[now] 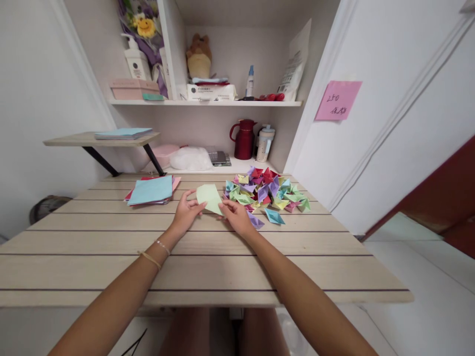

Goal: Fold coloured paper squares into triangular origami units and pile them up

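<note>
A pale green sheet of paper (210, 197) is held between both my hands, a little above the slatted table. My left hand (186, 209) pinches its left side, thumb on the front face. At the lower right edge, my right hand (234, 213) grips the sheet with thumb and fingers. Just right of my right hand lies a heap of folded paper boats (262, 190) in red, purple, green, yellow and blue. One blue paper boat (274, 216) and a purple paper boat (255, 220) sit at the heap's near edge.
A stack of coloured paper sheets (151, 190), blue on top, lies left on the slatted table (208, 269). More sheets (123, 133) rest on a small raised shelf (70, 140). Behind stand a dark red jug (244, 140) and a pale tumbler (264, 144).
</note>
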`<act>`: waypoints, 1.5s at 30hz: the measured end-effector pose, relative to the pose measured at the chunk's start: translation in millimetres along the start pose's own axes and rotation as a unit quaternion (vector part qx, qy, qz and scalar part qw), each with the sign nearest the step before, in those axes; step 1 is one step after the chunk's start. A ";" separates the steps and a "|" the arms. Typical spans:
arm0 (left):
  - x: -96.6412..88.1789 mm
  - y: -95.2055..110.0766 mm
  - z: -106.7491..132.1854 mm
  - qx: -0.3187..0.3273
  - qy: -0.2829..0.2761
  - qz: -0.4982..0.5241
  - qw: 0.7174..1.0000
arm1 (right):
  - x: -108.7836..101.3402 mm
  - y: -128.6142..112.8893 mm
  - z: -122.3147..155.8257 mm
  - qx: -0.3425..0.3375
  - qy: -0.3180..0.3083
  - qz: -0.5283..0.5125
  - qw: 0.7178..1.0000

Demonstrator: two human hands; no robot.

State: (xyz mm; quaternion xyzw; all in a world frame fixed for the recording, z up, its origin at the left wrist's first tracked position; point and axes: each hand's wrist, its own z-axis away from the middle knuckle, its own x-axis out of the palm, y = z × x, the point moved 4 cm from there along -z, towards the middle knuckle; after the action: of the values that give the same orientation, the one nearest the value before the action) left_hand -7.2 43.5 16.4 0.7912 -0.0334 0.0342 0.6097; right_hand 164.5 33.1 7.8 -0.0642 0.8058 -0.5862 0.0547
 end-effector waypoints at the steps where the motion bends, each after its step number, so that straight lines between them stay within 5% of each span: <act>1: 0.9 -0.7 0.7 -0.005 -0.010 -0.003 1.000 | -1.2 0.7 -0.4 0.005 0.011 -0.008 1.000; 9: 8.4 -1.8 5.2 -0.032 -0.051 -0.015 0.998 | -2.3 1.7 -0.4 0.034 0.010 -0.071 0.997; 18: 14.5 -5.8 11.1 -0.119 -0.129 0.035 0.984 | -8.4 -3.8 -3.7 -0.055 0.026 -0.019 0.998; 22: 11.6 -0.2 9.1 -0.105 -0.085 0.076 0.988 | -7.8 -3.5 -2.4 -0.089 0.018 0.022 0.996; 27: 8.0 2.0 8.1 -0.079 -0.056 0.072 0.993 | 2.5 -3.0 2.2 -0.038 -0.051 0.000 0.998; 35: 14.5 4.9 12.2 -0.054 -0.095 0.059 0.992 | -5.6 -2.9 0.5 0.026 0.032 -0.020 0.999; 45: 6.6 2.3 4.8 -0.032 -0.027 0.016 0.999 | -3.8 4.8 -0.8 0.044 0.027 -0.105 0.993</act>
State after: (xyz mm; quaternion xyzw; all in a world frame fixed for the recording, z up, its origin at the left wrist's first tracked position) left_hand -0.7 38.2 17.9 0.7714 -0.0639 0.0218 0.6328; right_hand 167.9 36.0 3.5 -0.1307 0.7691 -0.6251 -0.0262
